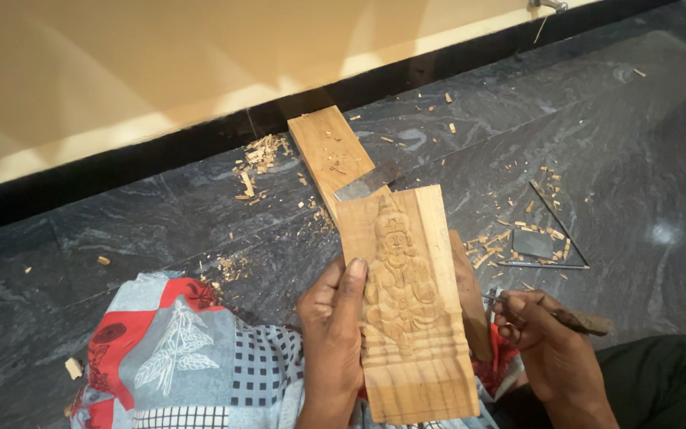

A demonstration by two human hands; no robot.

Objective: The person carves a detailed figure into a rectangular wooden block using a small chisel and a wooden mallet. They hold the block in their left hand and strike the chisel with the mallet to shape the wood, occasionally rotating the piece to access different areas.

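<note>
1. Left hand [333, 334] grips the carved wooden panel [406, 306] by its left edge, thumb lying on the relief figure;
2. Right hand [545, 338] holds a slim chisel [573, 320] just beside the panel;
3. A plain plank [329, 151] lies beyond on the dark stone floor [160, 230]; wood chips [260, 155] are scattered about.

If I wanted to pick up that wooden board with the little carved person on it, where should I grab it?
Probably by a long plain edge of the carved board, low down, coming from the side, as the left hand does now: thumb on the flat margin, fingers behind. The raised figure fills the middle, so the smooth borders look safest to pinch. The right hand holds a thin tool.
</note>
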